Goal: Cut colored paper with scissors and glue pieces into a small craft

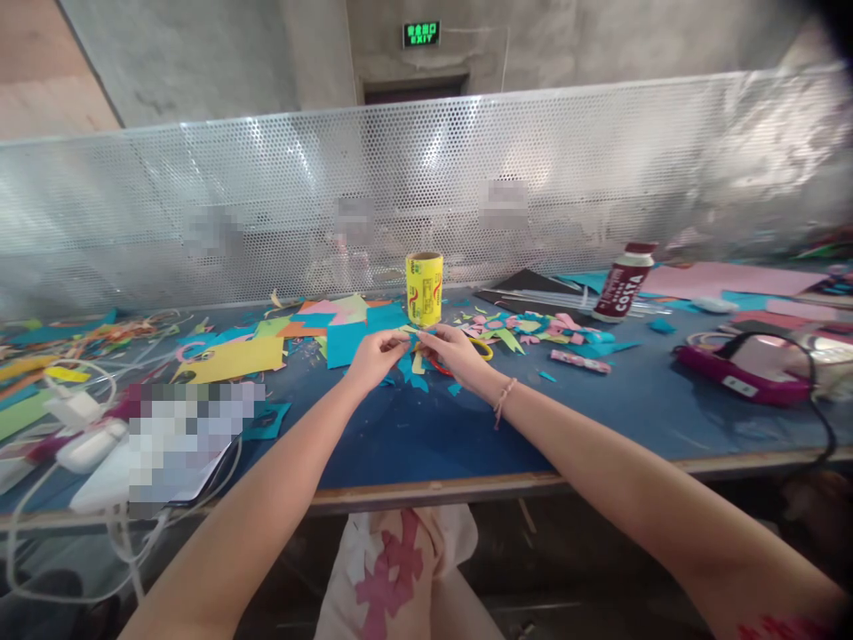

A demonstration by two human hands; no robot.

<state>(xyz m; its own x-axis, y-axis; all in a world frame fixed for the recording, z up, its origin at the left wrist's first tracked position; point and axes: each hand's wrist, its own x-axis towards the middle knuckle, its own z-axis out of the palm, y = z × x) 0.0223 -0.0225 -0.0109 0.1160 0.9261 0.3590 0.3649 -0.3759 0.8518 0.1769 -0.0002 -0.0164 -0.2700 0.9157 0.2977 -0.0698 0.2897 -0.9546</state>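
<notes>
My left hand (378,360) and my right hand (457,356) meet over the middle of the table, fingertips pinched close together. Between them is a small piece of blue paper (414,339), mostly hidden by the fingers. Just behind stands an upright yellow printed roll (425,292) with a hollow core. Partly under my right hand lies a yellow and red loop-handled tool, probably scissors (484,349). Blue paper scraps (414,380) lie below my fingers. A blue sheet (341,345) and a yellow sheet (233,359) are left of my left hand.
Many small coloured paper pieces (526,329) lie right of the roll. A Costa bottle (625,283) stands at the back right, near a purple power strip (739,378). White cables and a charger (80,409) crowd the left. A perforated metal screen (293,204) borders the far side.
</notes>
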